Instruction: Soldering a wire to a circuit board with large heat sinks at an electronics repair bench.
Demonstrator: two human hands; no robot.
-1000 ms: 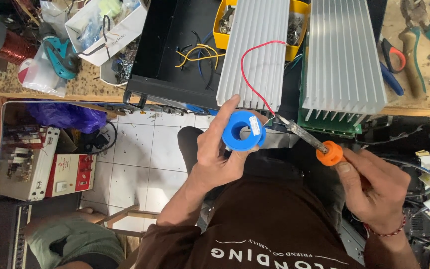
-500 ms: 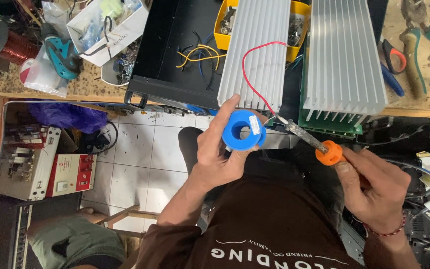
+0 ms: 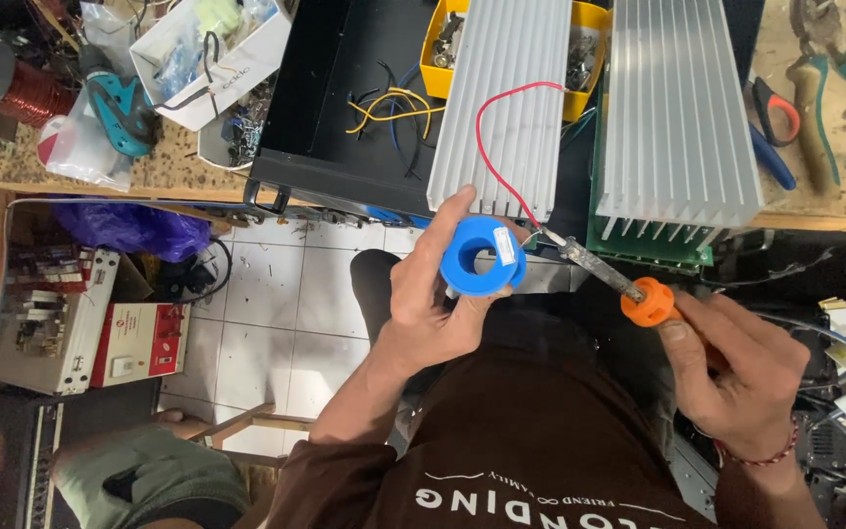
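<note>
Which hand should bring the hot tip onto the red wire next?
Probably the right hand: it grips the soldering iron by its orange collar, tip right by the red wire end. The left hand is busy holding the blue solder spool.

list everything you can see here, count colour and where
solder spool: 1, blue, in the left hand
soldering iron: 1, orange collar, metal tip, in the right hand
red wire: 1, red, looping over the left heat sink down to the iron tip
heat sinks: 2, silver finned, on the bench edge side by side
black case: 1, black, open, left of the heat sinks, loose wires inside
yellow tray: 1, yellow, behind the heat sinks
copper wire reel: 1, reddish, far left on bench
pliers: 1, red and blue handles, right bench
red box: 1, red, on the tiled floor
left hand: 1, grips spool
right hand: 1, grips iron handle
</note>
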